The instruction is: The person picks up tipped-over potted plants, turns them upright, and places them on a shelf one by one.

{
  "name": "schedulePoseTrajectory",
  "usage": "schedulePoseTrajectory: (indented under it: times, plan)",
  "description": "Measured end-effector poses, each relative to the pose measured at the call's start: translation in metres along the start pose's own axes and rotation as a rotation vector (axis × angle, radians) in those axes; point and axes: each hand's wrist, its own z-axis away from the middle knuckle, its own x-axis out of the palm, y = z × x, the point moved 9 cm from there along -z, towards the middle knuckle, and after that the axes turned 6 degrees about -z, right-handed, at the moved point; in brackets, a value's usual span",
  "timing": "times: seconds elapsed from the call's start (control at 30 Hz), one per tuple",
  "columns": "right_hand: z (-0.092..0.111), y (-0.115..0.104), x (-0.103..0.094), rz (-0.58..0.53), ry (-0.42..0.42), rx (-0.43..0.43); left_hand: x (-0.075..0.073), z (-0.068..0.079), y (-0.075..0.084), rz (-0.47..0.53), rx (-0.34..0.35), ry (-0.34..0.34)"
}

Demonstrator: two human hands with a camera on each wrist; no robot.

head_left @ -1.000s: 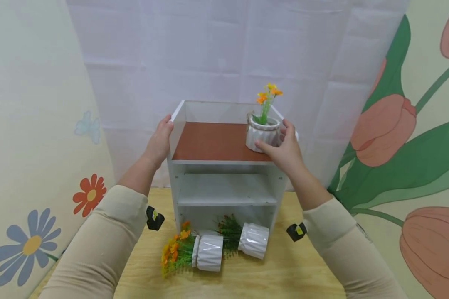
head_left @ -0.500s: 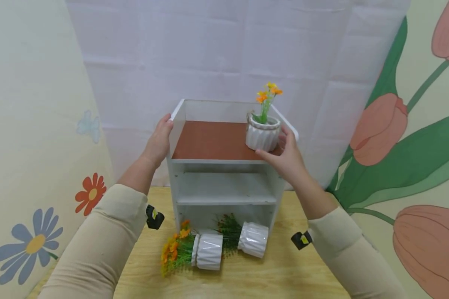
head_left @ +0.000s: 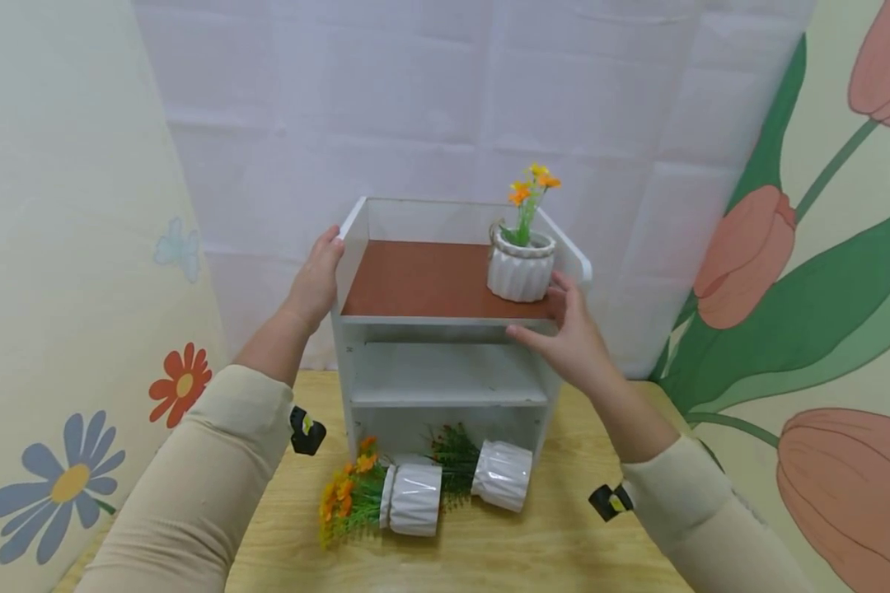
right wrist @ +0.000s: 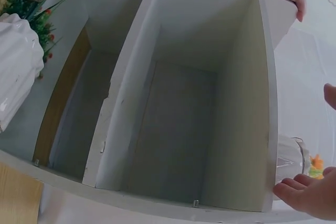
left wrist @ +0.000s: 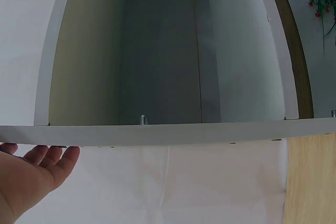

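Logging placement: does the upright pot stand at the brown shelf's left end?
No: the pot stands near the right end of the brown shelf.

Both arms wear long beige sleeves [head_left: 185,486] with broad cuffs [head_left: 255,403]; black wrist cameras [head_left: 307,441] carry yellow marks [head_left: 307,426].

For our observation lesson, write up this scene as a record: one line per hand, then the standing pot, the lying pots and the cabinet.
Left hand: against the cabinet's left side panel
Right hand: holds nothing, thumb spread; near the standing pot, contact unclear
Standing pot: white, upright, orange and yellow flowers
Lying pots: two, white, on their sides, plants pointing left
Cabinet: white, shelved, brown top surface
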Motion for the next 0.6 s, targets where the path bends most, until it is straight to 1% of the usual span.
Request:
schedulePoseTrajectory:
  times: [0.23,0.4,0.6]
  plan:
    - [0.007,0.004,0.003,0.022,-0.018,-0.006,0.000,0.000,0.000,0.005,-0.011,0.002]
    - [0.012,0.009,0.006,0.023,-0.042,-0.031,0.001,0.000,0.000,0.003,-0.011,0.001]
    - [0.020,0.013,0.008,0.007,-0.037,-0.070,0.001,0.001,0.001,-0.002,-0.012,-0.002]
